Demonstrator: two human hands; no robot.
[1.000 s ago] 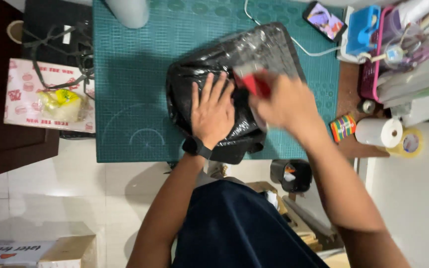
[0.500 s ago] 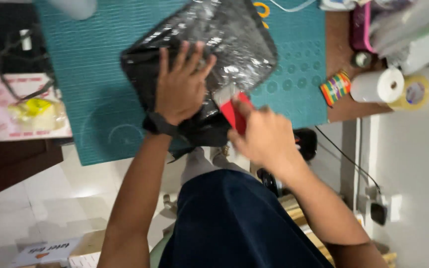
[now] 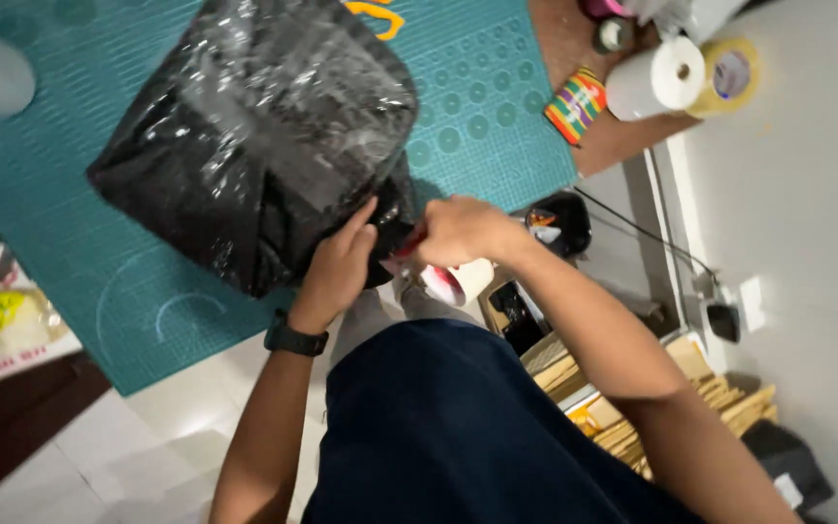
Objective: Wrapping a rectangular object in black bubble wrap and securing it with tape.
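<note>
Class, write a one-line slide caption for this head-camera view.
Left hand presses a black plastic-wrapped bundle on a teal cutting mat while the right hand holds a tape dispenser.

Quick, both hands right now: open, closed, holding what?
Left hand: open, fingers pressed against the edge of the black wrapped bundle.
Right hand: closed on a tape dispenser at the bundle's edge.

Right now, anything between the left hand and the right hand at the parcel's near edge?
Head view: only the black wrapped parcel's corner. Left hand lies flat on it; right hand works a red tape dispenser at that corner.
</note>
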